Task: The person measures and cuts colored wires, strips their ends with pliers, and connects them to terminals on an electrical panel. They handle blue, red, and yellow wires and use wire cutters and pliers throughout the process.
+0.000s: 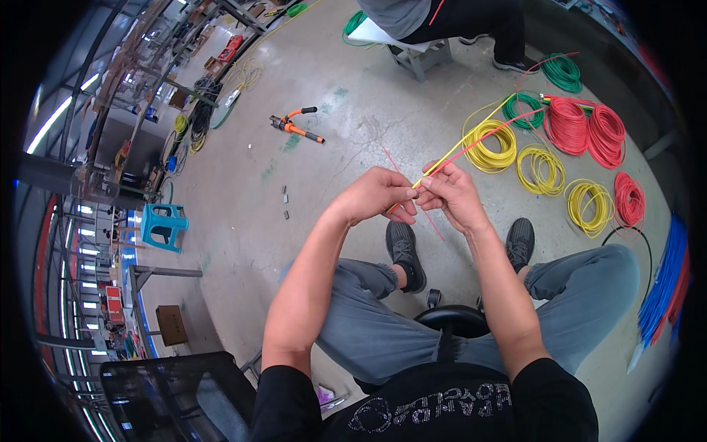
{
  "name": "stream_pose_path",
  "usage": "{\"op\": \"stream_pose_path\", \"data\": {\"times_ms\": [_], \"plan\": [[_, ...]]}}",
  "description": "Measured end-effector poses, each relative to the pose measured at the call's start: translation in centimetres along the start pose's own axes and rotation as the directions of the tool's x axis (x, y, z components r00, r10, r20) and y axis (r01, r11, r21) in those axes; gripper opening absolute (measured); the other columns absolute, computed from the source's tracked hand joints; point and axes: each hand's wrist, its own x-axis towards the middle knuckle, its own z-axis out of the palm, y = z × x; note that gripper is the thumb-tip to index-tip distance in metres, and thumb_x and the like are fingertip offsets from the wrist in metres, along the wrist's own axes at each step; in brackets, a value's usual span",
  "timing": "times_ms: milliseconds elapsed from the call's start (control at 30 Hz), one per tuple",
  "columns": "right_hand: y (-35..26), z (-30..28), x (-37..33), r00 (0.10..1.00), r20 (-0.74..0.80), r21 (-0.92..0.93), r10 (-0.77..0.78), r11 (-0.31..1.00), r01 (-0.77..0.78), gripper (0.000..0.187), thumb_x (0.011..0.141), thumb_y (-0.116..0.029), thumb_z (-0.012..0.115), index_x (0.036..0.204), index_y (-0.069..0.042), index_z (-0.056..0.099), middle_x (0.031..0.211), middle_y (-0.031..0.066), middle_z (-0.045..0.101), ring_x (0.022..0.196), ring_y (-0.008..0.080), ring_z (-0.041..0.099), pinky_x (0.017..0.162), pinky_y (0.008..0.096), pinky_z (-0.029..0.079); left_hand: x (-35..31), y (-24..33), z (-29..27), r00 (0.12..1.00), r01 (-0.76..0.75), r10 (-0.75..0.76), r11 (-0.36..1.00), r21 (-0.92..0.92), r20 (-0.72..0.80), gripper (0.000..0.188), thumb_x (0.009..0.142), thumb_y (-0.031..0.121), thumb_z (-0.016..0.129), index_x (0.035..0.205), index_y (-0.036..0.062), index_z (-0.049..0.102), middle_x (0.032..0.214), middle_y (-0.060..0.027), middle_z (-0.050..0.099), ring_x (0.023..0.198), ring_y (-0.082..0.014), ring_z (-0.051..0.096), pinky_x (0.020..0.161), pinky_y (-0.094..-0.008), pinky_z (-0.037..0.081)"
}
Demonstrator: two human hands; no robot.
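My left hand (pixel 379 196) and my right hand (pixel 452 196) meet in front of me, above my knees. Both pinch a yellow wire (pixel 449 155) and a red wire (pixel 482 138) lying side by side. From my fingers these wires run off to the upper right toward coils on the floor. The thumb and fingers of each hand are pressed together, and the wire ends are partly hidden at my left fingers. A thinner red wire (pixel 392 162) crosses behind my hands; whether I hold it, I cannot tell.
Yellow coils (pixel 490 163), red coils (pixel 567 127) and green coils (pixel 562 74) lie to the right. Ahead rests an orange tool with black ends (pixel 298 127). A person (pixel 412 18) sits at the top. At left are a blue stool (pixel 163 227) and black chair (pixel 173 390).
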Motion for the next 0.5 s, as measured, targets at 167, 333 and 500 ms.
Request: {"op": "stream_pose_path", "data": {"times_ms": [167, 333, 500], "plan": [[0.1, -0.3, -0.1, 0.996, 0.014, 0.046, 0.084, 0.995, -0.085, 0.027, 0.102, -0.016, 0.064, 0.123, -0.002, 0.056, 0.096, 0.0110, 0.072, 0.079, 0.0161, 0.074, 0.070, 0.0279, 0.061, -0.1, 0.1, 0.3, 1.000, -0.021, 0.021, 0.997, 0.075, 0.002, 0.020, 0.103, 0.015, 0.062, 0.101, -0.0037, 0.069, 0.086, -0.0099, 0.072, 0.075, -0.0194, 0.074, 0.071, -0.0301, 0.062], [0.8, -0.3, 0.2, 0.989, 0.066, 0.101, 0.131, 0.985, -0.138, 0.021, 0.104, -0.019, 0.062, 0.118, -0.004, 0.059, 0.089, 0.0068, 0.069, 0.070, 0.0131, 0.069, 0.062, 0.0269, 0.056, -1.0, -1.6, 0.3, 1.000, -0.023, 0.024, 0.998, 0.065, -0.011, 0.020, 0.104, 0.013, 0.061, 0.099, -0.0048, 0.067, 0.083, -0.0091, 0.070, 0.072, -0.0188, 0.072, 0.069, -0.0302, 0.061], [-0.4, -3.0, 1.5, 0.986, 0.015, 0.198, 0.163, 0.967, -0.163, 0.020, 0.107, -0.023, 0.059, 0.108, -0.004, 0.062, 0.075, 0.0010, 0.059, 0.048, 0.0038, 0.039, 0.043, 0.0225, 0.029, -4.1, -2.6, -0.5, 0.999, -0.004, 0.012, 0.986, 0.166, -0.048, 0.018, 0.104, 0.011, 0.059, 0.098, -0.0038, 0.066, 0.082, -0.0078, 0.069, 0.072, -0.0185, 0.072, 0.068, -0.0295, 0.059]]}}
